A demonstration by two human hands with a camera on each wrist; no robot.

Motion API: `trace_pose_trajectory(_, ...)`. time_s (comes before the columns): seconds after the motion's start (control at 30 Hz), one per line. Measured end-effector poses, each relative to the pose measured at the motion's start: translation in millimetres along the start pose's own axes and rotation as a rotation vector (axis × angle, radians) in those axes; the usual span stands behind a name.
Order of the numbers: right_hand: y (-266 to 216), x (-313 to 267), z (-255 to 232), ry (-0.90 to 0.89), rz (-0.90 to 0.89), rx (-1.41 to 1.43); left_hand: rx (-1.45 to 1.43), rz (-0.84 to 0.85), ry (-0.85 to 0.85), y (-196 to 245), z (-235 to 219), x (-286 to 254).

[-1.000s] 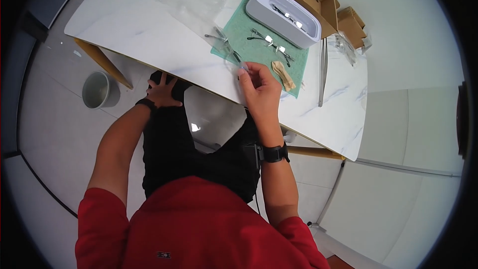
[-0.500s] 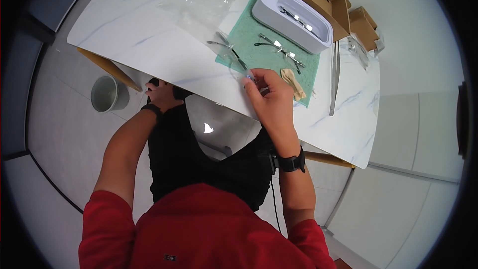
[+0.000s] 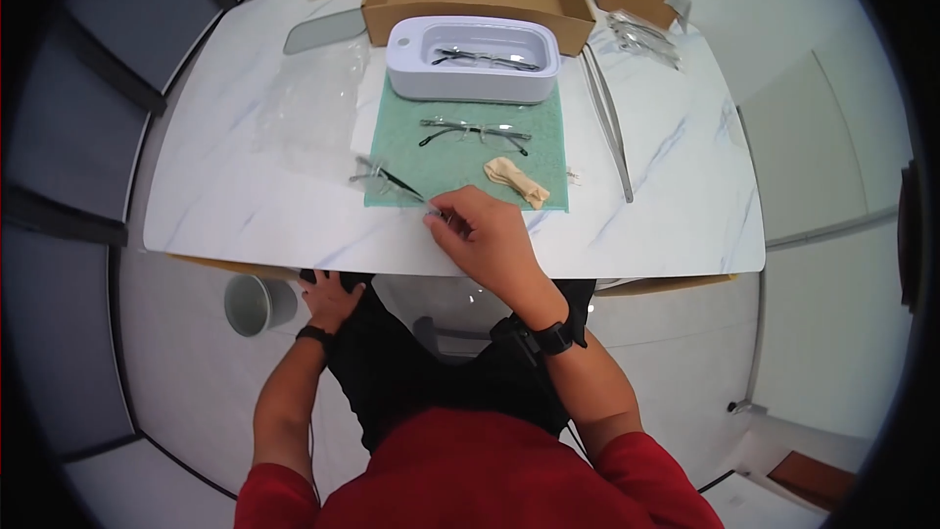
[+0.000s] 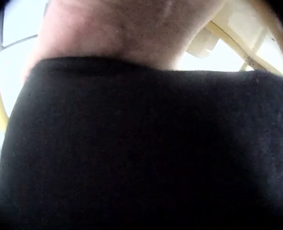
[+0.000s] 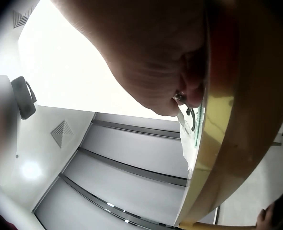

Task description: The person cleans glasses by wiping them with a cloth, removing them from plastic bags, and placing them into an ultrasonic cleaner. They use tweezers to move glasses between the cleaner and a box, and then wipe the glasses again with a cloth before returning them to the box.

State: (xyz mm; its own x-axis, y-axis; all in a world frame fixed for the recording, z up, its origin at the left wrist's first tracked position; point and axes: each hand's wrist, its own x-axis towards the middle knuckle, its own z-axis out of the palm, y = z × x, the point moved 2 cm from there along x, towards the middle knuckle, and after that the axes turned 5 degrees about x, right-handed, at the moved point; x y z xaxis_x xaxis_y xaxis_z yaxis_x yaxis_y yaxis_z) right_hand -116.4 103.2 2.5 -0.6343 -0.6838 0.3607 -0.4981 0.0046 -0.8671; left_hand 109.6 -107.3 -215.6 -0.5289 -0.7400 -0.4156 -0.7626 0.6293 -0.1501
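My right hand [image 3: 485,240] pinches the near end of a pair of eyeglasses [image 3: 399,180] between thumb and fingers, at the front edge of a green cloth [image 3: 460,168]. The glasses have a dark temple and lie slanting away to the left; my fingers hide their near part. In the right wrist view, a bit of metal shows at the fingertips. My left hand [image 3: 331,299] rests on the black trouser leg with its fingers spread. A second pair of glasses [image 3: 475,131] lies on the cloth, beside a crumpled beige cloth piece [image 3: 517,182].
Behind the cloth stands a white ultrasonic cleaner [image 3: 472,88] with glasses in its basin. A cardboard box [image 3: 548,20] holding several glasses is beyond it. Tweezers [image 3: 609,127] lie to the right, clear plastic [image 3: 313,103] to the left. A bucket [image 3: 259,306] stands on the floor.
The head view has turned and lifted, bringing more of the table's back into sight. My right hand keeps its pinch on the glasses; my left hand stays on the leg.
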Motion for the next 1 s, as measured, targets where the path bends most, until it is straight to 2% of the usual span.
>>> trace_pose_trajectory(0.17, 2, -1, -4, -0.020, -0.044, 0.016, -0.017, 0.017, -0.004, 8, -2, -1)
trace_pose_trajectory(0.3, 7, -5, -4, 0.008, -0.041, 0.028, -0.014, 0.183, 0.013, 18, -6, -4)
trace_pose_trajectory(0.37, 5, -2, 1, 0.004, -0.031, 0.042, 0.030, 0.348, 0.123, 17, 25, 16)
trace_pose_trajectory(0.4, 2, -2, -1, 0.001, -0.013, 0.040, 0.028, 0.292, 0.064, 21, 23, 16)
trace_pose_trajectory(0.53, -4, -1, -6, -0.024, 0.019, 0.047, -0.004, 0.270, -0.076, 44, -10, -4)
trace_pose_trajectory(0.57, -3, -1, -6, -0.021, 0.000, 0.038, 0.019, 0.276, -0.035, 44, -5, -1)
trace_pose_trajectory(0.67, 0, -1, -5, -0.005, -0.027, 0.035, 0.021, 0.296, -0.105, 26, 1, 8)
trace_pose_trajectory(0.77, 3, -3, -4, -0.002, -0.019, 0.060, -0.083, 0.398, -0.107, -6, 0, 7)
trace_pose_trajectory(0.87, 1, -2, -6, 0.008, -0.036, 0.063, -0.157, 0.436, -0.239, -26, -28, -23)
trace_pose_trajectory(0.9, -1, -1, -8, 0.010, -0.042, 0.063, -0.153, 0.547, -0.151, -28, -35, -36)
trace_pose_trajectory(1.0, 0, -3, -8, 0.053, -0.018, 0.108, -0.315, 0.693, -0.289, -14, -74, -80)
